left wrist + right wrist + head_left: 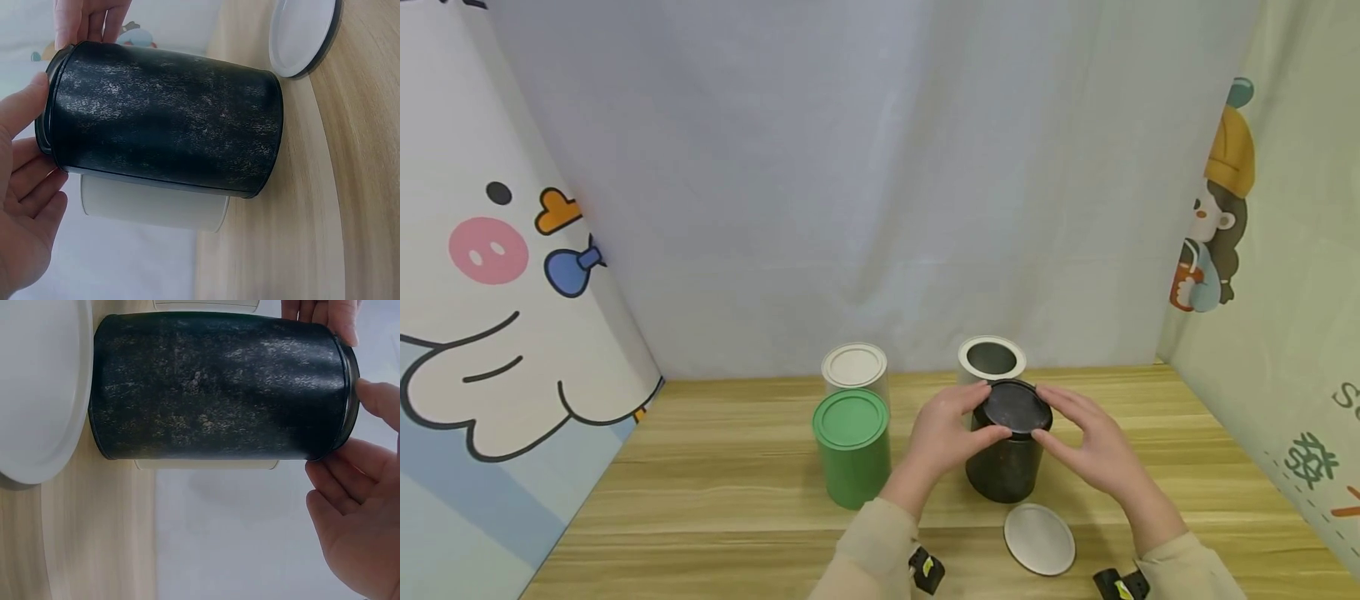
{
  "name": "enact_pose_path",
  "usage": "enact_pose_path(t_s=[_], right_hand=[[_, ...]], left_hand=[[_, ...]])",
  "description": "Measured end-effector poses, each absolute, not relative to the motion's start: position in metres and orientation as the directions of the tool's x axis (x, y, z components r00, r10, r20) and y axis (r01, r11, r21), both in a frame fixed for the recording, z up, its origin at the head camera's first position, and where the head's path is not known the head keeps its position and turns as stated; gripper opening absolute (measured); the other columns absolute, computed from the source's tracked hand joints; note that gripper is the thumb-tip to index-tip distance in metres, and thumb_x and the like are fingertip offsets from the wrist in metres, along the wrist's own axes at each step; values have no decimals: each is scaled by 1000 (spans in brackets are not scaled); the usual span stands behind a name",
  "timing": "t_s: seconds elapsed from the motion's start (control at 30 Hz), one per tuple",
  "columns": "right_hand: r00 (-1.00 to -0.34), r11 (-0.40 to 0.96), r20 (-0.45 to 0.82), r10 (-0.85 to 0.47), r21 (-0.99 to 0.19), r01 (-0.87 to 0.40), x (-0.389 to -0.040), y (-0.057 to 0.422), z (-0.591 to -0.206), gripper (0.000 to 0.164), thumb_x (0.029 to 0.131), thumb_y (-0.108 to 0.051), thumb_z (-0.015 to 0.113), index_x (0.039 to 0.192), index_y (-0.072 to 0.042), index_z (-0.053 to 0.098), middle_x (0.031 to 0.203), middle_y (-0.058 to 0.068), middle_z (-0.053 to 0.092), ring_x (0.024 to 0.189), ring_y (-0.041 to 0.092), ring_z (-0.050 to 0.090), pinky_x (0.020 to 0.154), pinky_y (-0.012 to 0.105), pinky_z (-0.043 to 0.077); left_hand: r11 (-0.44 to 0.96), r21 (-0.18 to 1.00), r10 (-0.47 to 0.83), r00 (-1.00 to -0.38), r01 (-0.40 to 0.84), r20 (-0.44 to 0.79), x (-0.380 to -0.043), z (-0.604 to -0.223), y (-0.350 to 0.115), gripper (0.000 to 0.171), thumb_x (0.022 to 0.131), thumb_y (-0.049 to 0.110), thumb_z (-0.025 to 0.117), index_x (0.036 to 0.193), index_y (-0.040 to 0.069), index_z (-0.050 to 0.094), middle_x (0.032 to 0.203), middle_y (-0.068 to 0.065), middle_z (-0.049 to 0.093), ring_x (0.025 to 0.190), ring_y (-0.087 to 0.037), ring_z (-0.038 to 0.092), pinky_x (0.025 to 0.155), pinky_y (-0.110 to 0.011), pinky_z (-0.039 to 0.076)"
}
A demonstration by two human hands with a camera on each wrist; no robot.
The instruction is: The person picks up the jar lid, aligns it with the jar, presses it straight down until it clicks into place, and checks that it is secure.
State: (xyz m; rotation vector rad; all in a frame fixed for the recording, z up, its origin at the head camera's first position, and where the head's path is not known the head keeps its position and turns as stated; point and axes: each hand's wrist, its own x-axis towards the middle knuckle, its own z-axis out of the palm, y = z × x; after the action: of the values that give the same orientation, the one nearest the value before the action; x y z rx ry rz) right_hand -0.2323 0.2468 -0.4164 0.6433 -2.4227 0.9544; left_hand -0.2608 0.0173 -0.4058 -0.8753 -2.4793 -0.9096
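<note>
A scuffed black can (1004,471) stands upright on the wooden table, with a black lid (1017,407) at its top. My left hand (946,427) holds the lid's left edge, its thumb at the front and its fingers farther back. On the opposite edge, my right hand (1097,442) has the lid between thumb and fingers in the same way. Both wrist views show the lid (45,119) at the can's rim; whether it is fully seated I cannot tell. A loose white lid (1040,539) lies flat in front of the can.
Behind the black can is a white can (992,358) with an open top. To the left stand a green can (852,450) with its lid on and, behind it, a lidded white can (854,367). A pale curtain (850,208) hangs along the table's back edge.
</note>
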Motion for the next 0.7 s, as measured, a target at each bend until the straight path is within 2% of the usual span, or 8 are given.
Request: enact_pose_path(t_s=[0.7], right_hand=[[-817,663,517,-257,-521,-538,-235,246,-419,51,87,-11,76,133,3,60,134,24,57,123,47,50,96,65,41]], left_hand=[[664,427,424,-780,614,461,-265,-410,19,58,86,40,78,133,8,65,133,-5,63,123,-18,58,104,-28,45]])
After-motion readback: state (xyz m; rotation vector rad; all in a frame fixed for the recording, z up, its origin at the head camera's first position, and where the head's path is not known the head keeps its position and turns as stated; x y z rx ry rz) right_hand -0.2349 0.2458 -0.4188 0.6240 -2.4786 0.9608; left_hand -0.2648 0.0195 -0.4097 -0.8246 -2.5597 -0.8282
